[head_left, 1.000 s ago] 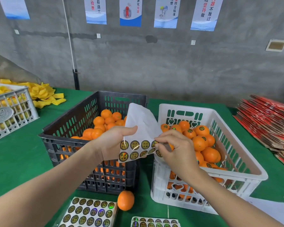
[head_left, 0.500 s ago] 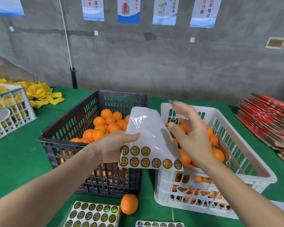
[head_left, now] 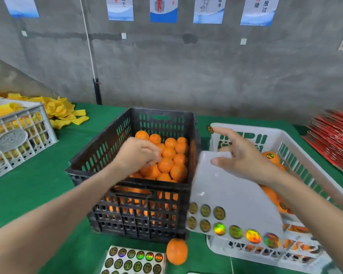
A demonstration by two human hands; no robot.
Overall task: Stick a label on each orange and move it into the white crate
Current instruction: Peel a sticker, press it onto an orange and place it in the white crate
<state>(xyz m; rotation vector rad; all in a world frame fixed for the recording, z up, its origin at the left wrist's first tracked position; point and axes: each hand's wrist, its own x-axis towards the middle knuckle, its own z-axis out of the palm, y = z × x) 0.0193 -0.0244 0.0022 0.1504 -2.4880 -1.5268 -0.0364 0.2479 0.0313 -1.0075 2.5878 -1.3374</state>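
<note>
We are looking down at a green bench (head_left: 38, 184) with 2 crates standing side by side in front of us. Our left hand (head_left: 136, 155) is hanging low inside the black crate (head_left: 131, 182), right on top of the heap of unlabelled oranges (head_left: 166, 159). Its fingers are curling downward among the fruit, but the hand is blurred, so we cannot tell whether it is gripping one.

Our right hand (head_left: 246, 161) is hovering over the near left corner of the white crate (head_left: 265, 129), with index finger and thumb stretched out and spread apart. 1 round label (head_left: 210, 129) is sticking to the tip of the index finger. The thumb is lying across the top edge of the sticker sheet (head_left: 232, 194), which is slanting down over the white crate's front wall, with 2 rows of shiny labels running along its lower edge. The other fingers are hiding behind the sheet, so we cannot tell whether they are pinching it.

Oranges are lying inside the white crate, and a labelled orange (head_left: 270, 158) is showing just beyond our right wrist. A loose orange (head_left: 177, 251) is sitting on the bench against the black crate's near corner, just beside a second sheet of labels (head_left: 133, 260) lying flat.

At the far left a grey crate (head_left: 18, 139) is standing next to a pile of yellow foam sleeves (head_left: 63, 111). A red stack of flat cartons (head_left: 333, 139) is lying at the far right.
</note>
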